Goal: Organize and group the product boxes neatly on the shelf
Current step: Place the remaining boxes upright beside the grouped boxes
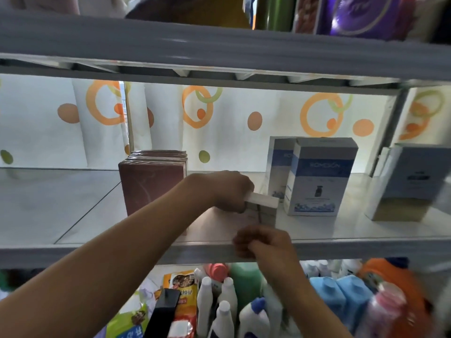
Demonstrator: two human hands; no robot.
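Note:
On the white shelf (73, 215), my left hand (227, 191) grips a small white box (264, 200) lying on top of a short stack of small pale boxes (267, 215). My right hand (263, 242) hovers at the shelf's front edge, blurred, fingers curled, nothing visible in it. A row of maroon boxes (151, 186) stands just left of my left hand. Two white-and-blue boxes (317, 176) stand upright to the right of the stack. Further right stands a grey-blue box (410, 181).
The upper shelf (219, 52) carries a purple package (361, 15) and a green can (275, 13). Below, white bottles (217, 308), blue containers (341, 298), an orange jug (390, 276) and snack bags (180, 286) crowd the lower level. A patterned curtain (195, 118) hangs behind.

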